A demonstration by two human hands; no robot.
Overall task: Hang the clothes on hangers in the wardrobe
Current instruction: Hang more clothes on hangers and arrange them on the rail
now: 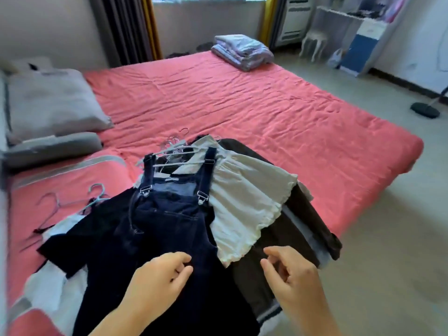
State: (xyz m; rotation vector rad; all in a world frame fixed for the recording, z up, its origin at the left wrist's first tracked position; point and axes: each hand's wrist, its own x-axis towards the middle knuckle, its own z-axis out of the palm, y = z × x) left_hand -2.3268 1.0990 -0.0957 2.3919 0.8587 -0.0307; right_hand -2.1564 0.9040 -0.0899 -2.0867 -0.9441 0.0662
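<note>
Dungarees (pixel 167 229) lie atop clothes on bed (pixel 242 103), hangers (pixel 174 151) behind.

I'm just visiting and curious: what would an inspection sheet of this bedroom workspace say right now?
Surface: bed with wrinkled pink sheet.
Job's things: navy dungarees on top of the pile, white frilled top, brown garment, loose hangers, more hangers under the pile.
Clutter: folded bedding at far corner, pillows.
Grips: left hand over the dungarees, fingers loosely curled; right hand over the brown garment, holding nothing.
Cables: nothing seen.
Surroundings: curtains, white stool, shelving unit; wardrobe not in view.
</note>
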